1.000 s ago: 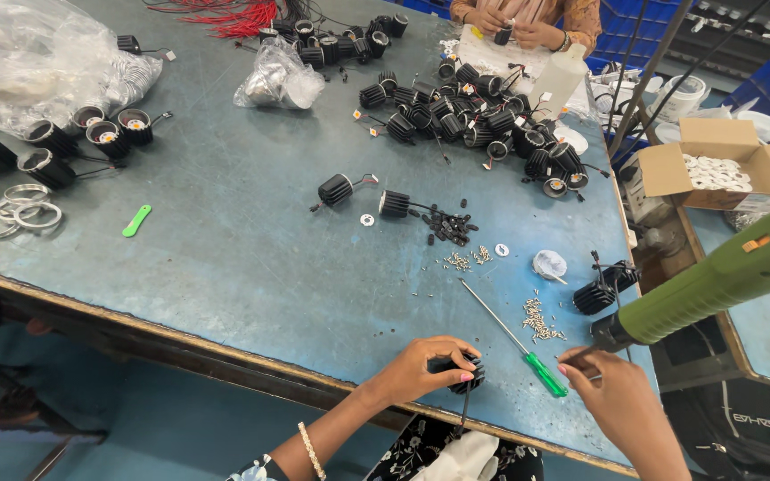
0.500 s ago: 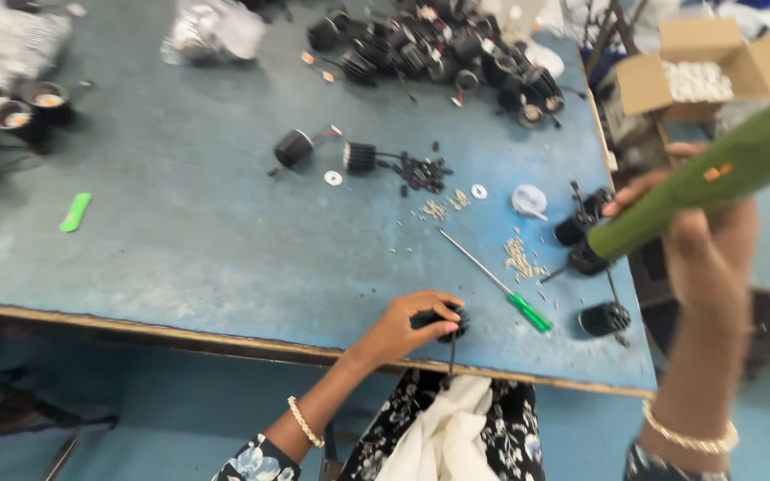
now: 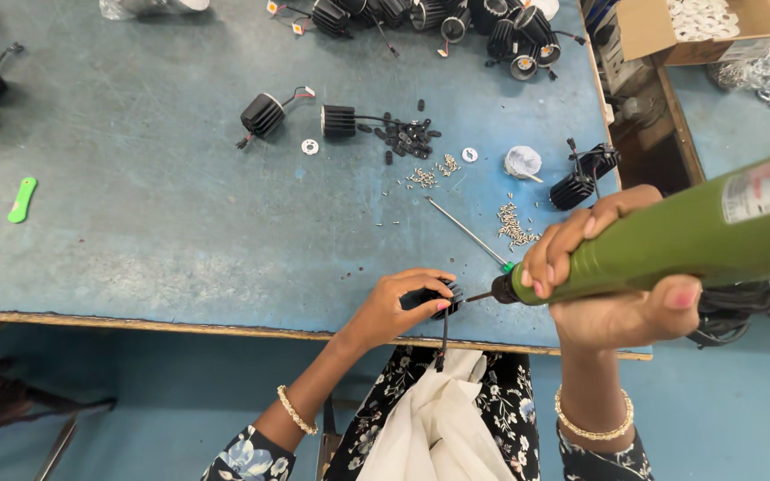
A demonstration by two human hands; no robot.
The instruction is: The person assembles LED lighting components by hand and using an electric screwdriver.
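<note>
An open brown cardboard box (image 3: pixel 715 27) of white ring-shaped pieces sits beyond the blue surface's (image 3: pixel 135 223) far right corner, and two small pale rectangular labels (image 3: pixel 764 187) are stuck on the green power tool (image 3: pixel 670 240) at right.

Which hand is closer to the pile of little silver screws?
The right hand. It holds the green power screwdriver just below the screw pile. The left hand is farther down-left, gripping a small black finned part at the table edge.
</note>
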